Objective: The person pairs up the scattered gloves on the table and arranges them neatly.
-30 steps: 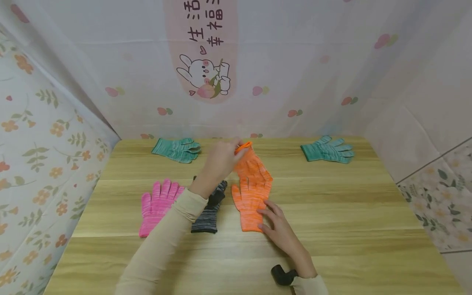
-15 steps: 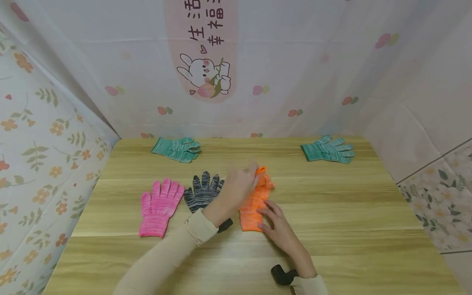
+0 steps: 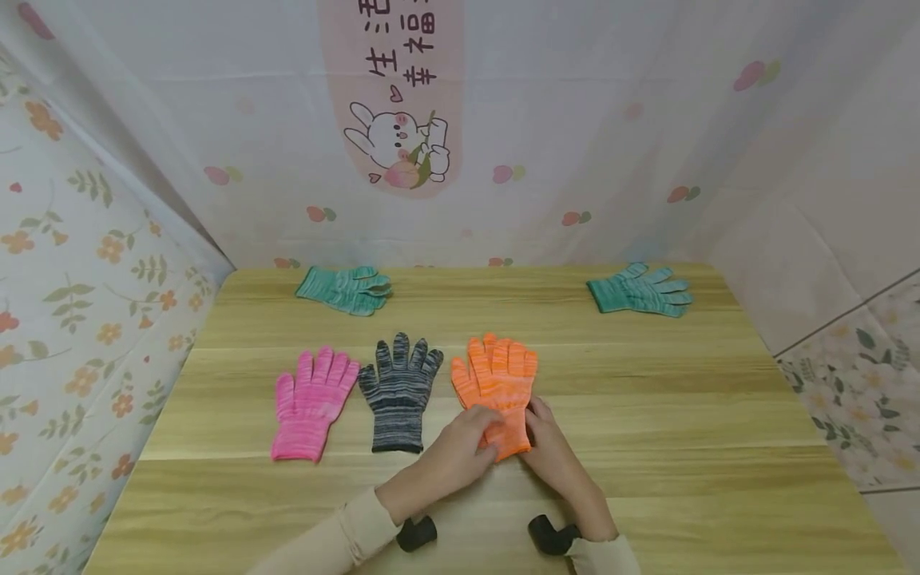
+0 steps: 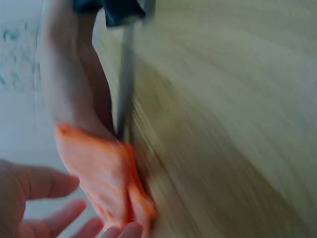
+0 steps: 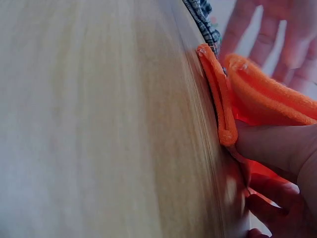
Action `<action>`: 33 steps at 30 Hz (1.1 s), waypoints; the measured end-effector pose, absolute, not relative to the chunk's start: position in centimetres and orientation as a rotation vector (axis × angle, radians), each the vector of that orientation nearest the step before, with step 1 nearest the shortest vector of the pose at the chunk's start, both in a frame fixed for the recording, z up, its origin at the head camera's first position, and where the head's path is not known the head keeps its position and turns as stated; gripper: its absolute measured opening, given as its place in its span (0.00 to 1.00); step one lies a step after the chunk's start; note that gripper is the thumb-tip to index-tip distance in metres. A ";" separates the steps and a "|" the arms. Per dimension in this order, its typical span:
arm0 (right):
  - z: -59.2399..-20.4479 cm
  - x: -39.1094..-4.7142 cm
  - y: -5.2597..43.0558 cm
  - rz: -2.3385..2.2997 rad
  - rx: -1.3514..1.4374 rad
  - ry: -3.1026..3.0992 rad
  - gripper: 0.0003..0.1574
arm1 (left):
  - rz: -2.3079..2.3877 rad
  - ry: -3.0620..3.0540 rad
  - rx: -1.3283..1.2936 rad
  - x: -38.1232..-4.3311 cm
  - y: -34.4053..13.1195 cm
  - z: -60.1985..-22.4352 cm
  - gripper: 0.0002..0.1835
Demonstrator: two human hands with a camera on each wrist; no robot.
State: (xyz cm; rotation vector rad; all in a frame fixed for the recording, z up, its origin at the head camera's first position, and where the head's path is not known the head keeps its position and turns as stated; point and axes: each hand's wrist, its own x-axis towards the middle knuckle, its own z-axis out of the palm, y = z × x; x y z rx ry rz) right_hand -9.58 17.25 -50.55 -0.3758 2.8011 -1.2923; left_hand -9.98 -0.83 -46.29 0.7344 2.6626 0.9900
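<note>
Two orange knit gloves lie one on top of the other at the middle of the table, fingers pointing away. The upper orange glove (image 3: 506, 375) nearly covers the lower orange glove (image 5: 218, 94), whose cuff shows beneath it in the right wrist view. My left hand (image 3: 460, 451) is over the left side of the upper cuff, its fingers spread and relaxed in the wrist views. From the right, my right hand (image 3: 552, 447) pinches the lower cuff, with the thumb between the two cuffs and fingers underneath.
A black-grey glove (image 3: 399, 391) and a pink glove (image 3: 313, 403) lie flat to the left. At the table's back edge are a left green glove (image 3: 345, 289) and a right green glove (image 3: 640, 289). Patterned curtains (image 3: 460, 224) hang behind the wooden table (image 3: 683, 447).
My left hand has come down toward me from the far end, laying the upper orange glove over the lower one with its cuff nearest me. The right hand remains beside the cuffs.
</note>
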 end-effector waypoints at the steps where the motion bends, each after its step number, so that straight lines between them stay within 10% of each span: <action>1: -50.6 -9.6 17.2 -1.287 -0.376 2.800 0.33 | 1.036 2.676 0.686 -10.3 -1.2 -46.6 0.17; 10: -50.5 -9.6 17.2 -1.293 -0.353 2.793 0.33 | 1.004 2.778 0.316 -15.0 -2.4 -47.5 0.22; 33: -50.6 -9.6 17.1 -1.238 -0.364 2.800 0.30 | 0.861 2.800 0.319 -18.8 -2.2 -46.2 0.13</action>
